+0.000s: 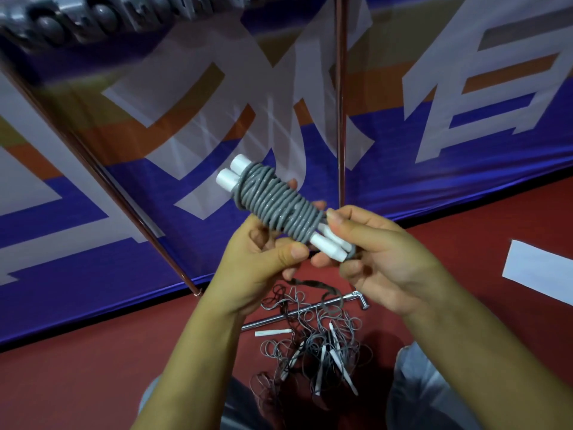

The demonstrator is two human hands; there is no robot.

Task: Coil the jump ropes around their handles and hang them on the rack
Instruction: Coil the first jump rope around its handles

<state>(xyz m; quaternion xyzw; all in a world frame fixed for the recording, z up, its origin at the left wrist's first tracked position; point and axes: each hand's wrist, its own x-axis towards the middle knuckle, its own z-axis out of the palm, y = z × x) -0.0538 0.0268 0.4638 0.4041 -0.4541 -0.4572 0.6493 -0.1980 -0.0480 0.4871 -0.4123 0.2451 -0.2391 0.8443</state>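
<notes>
Cord, grey and thin, is wound in tight turns around a pair of white plastic handles, and you hold this coiled jump rope [279, 206] up in front of the blue, orange and white printed banner [465, 125]. Your left hand [266, 259] wraps its fingers around the wound middle from below, thumb pressed near the lower edge of the coil. Your right hand [375, 252] pinches the near ends of the handles, with thumb and fingers curled around the last bit of cord there.

The bundle looks light and fairly stiff along the handles, but the windings are springy; judging by their smooth sheen, they may slide or loosen if your grip relaxes. Take hold across the wrapped section, where squeezing keeps the turns in place, rather than on the bare white ends, which look slick and give no control over the cord. The tail end by your right hand probably needs tucking before you let go.

Below, on the red floor [93, 383], lies a tangled heap of grey ropes with white handles [313, 349], draped over a thin chrome bar [304, 311]. That pile is limp and will snag; lift one handle at a time.
</notes>
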